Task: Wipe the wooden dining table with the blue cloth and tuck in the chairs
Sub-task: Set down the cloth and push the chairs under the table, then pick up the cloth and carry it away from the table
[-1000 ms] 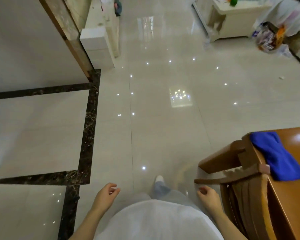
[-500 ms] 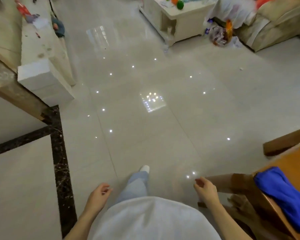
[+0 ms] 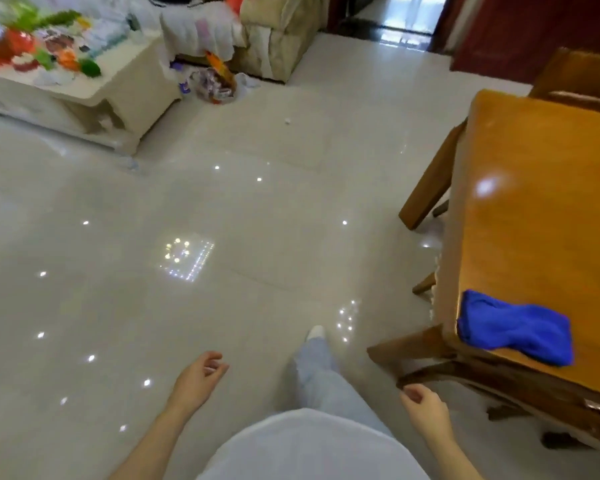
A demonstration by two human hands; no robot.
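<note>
The wooden dining table [image 3: 534, 209] fills the right side, glossy and orange-brown. A crumpled blue cloth [image 3: 515, 327] lies on its near corner by the edge. A wooden chair [image 3: 426, 358] stands at the table's near end, its back close to my right hand [image 3: 425, 408]. That hand hangs low with loosely curled fingers and holds nothing. My left hand [image 3: 200, 379] hangs over the floor, fingers loosely curled and apart, also holding nothing. Another chair [image 3: 582, 77] shows at the table's far end.
Shiny pale tile floor [image 3: 222, 271] stretches ahead and left. A cream coffee table [image 3: 101, 95] with colourful clutter stands far left. A covered sofa [image 3: 278, 32] and bags on the floor [image 3: 215, 81] lie beyond. A table leg [image 3: 430, 174] angles down mid-right.
The view has swung right: the table and blue cloth now show much more fully, and the dark floor border has left the frame. Both hands stay low and hold nothing.
</note>
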